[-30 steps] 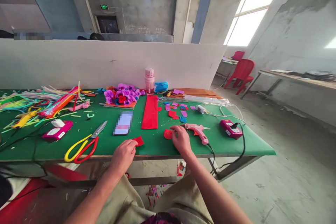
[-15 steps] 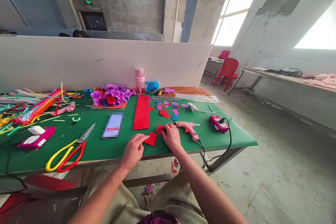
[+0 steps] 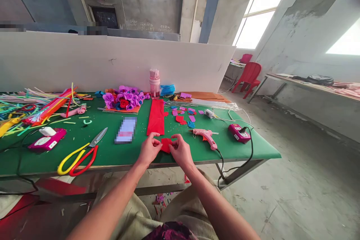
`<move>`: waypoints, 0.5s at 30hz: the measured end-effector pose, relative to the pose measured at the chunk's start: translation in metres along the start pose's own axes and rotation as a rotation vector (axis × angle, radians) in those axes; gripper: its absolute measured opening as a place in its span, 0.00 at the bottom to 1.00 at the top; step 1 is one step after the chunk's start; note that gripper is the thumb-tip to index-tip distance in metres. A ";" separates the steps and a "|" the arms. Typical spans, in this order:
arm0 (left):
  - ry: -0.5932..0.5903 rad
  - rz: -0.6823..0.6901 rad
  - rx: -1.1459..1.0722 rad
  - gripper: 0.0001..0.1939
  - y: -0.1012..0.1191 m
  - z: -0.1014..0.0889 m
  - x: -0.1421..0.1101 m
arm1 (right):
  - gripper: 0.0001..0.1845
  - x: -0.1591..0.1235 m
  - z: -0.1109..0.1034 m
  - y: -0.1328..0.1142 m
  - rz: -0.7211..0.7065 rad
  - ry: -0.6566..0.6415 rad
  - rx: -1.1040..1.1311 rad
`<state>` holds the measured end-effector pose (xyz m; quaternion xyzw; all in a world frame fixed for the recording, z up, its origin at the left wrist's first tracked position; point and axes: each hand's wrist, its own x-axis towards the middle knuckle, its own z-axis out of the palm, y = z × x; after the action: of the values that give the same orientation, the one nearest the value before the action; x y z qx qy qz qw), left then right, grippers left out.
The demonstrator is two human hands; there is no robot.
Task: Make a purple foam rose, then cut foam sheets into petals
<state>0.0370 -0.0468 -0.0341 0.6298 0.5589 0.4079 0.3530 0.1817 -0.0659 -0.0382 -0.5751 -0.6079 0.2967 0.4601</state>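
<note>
My left hand (image 3: 150,150) pinches the left side of a small red sheet piece (image 3: 165,145) near the table's front edge. On the other side, my right hand (image 3: 180,150) has its thumb and fingertips closed on the same piece. Whether it is one layer or two stacked ones, I cannot tell. Just beyond the hands lies a long red strip (image 3: 156,118). A pink hot glue gun (image 3: 206,136) rests on its side to the right of my right hand. Cut petal pieces (image 3: 180,119) in red, purple and blue are scattered behind it.
Large scissors (image 3: 84,154) with yellow and red handles lie at left, beside a phone (image 3: 125,130). Purple paper flowers (image 3: 123,97), a pink bottle (image 3: 154,83) and pipe cleaners (image 3: 50,107) line the back. Magenta power sockets (image 3: 239,133) with cords sit at right.
My right hand has moved left, away from beside the glue gun, to the red piece at my left hand. The left hand has turned from pointing fingers to a pinch. The view shifted slightly.
</note>
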 end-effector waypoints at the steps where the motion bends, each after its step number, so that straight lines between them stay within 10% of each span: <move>1: -0.007 0.012 0.030 0.16 0.000 0.001 0.003 | 0.15 0.000 -0.001 0.002 0.013 -0.002 -0.008; 15: -0.345 0.173 0.517 0.25 0.014 -0.005 0.036 | 0.13 0.001 -0.013 0.017 -0.155 0.001 -0.338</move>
<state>0.0402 -0.0126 -0.0151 0.8037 0.5203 0.1681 0.2346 0.2010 -0.0641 -0.0474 -0.5959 -0.6913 0.1538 0.3786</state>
